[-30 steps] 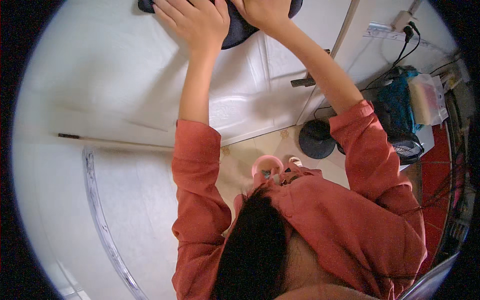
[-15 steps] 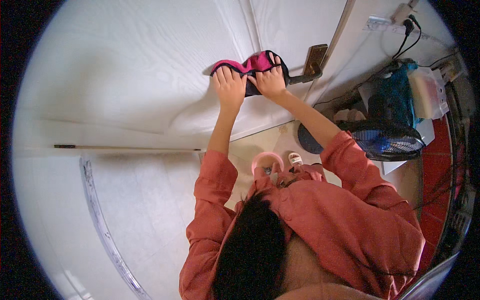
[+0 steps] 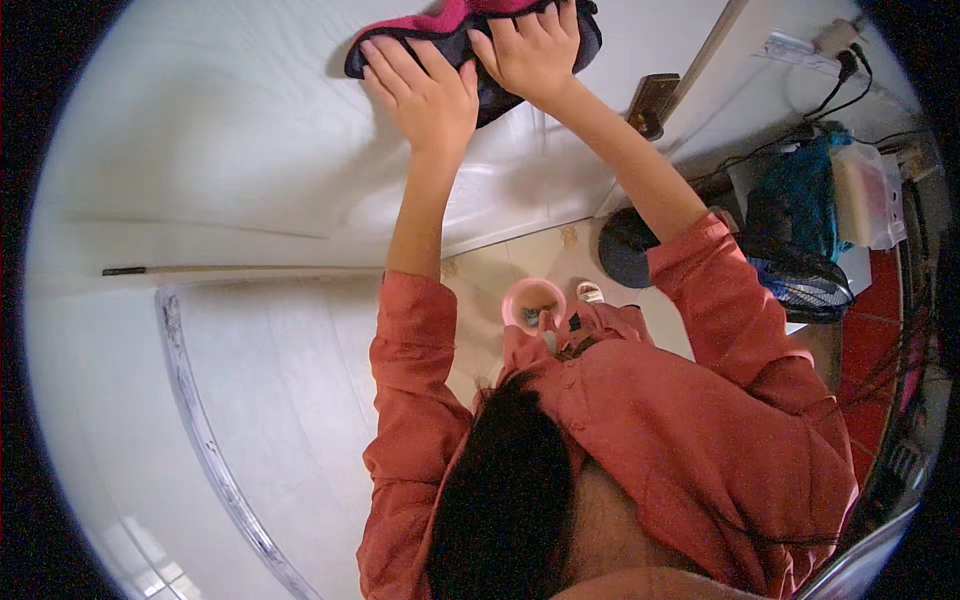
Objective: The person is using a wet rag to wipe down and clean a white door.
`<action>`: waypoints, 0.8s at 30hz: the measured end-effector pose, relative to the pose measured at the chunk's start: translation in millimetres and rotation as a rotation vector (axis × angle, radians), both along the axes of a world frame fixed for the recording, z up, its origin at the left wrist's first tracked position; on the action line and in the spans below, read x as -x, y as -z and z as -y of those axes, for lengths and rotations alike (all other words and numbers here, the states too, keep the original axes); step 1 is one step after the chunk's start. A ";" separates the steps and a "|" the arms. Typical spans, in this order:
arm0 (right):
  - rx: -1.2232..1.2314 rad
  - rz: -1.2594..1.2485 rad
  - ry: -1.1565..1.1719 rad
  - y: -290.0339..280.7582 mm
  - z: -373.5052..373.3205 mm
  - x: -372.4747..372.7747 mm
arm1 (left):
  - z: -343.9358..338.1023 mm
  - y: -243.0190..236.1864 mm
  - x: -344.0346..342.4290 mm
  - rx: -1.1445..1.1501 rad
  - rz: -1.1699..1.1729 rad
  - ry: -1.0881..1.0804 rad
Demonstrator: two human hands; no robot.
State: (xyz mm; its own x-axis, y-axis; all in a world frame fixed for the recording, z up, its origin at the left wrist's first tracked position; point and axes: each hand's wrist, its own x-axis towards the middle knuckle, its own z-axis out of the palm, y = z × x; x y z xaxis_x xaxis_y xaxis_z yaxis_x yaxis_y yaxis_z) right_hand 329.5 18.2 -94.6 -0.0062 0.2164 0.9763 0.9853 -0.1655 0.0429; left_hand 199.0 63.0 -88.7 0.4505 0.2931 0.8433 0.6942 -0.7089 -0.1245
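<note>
My left hand (image 3: 425, 95) and my right hand (image 3: 530, 55) press a pink-and-black cloth (image 3: 485, 90) against the white door (image 3: 230, 140) at the top of the view. The fingers of both hands are stretched out and somewhat spread over it, tips near its upper edge. A dark metal door handle (image 3: 652, 100) sits right of my right hand, partly behind that forearm.
A pink bucket (image 3: 515, 295) stands on the tiled floor (image 3: 480, 255) by my feet. At the right are a black fan (image 3: 810, 290), a round dark object (image 3: 625, 250), teal fabric (image 3: 805, 185), a translucent bag (image 3: 865, 195) and plugged-in black cables (image 3: 835, 90).
Since half a second ago, both hands and the cloth have moved up the door, away from beside the handle. A second ago they were similarly high, so they have gone down and back up.
</note>
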 end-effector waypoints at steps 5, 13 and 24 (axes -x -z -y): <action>0.043 0.059 0.075 58.3 -10.6 -8.9 | -14.6 38.5 5.9 -0.023 -0.108 0.014; 0.186 0.044 0.144 147.8 -29.5 -3.2 | -43.8 120.8 14.4 -0.038 -0.241 0.067; 0.446 -0.095 -0.033 267.4 -12.3 -18.1 | -37.3 235.8 -8.9 0.129 -0.339 0.004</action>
State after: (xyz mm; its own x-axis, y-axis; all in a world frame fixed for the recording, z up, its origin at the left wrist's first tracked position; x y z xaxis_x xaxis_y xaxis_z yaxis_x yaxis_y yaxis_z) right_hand 347.6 30.5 -362.0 0.0649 0.6168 0.7844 0.9927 -0.1198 0.0121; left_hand 207.9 100.3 -324.5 0.6995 0.3846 0.6023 0.6259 -0.7365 -0.2566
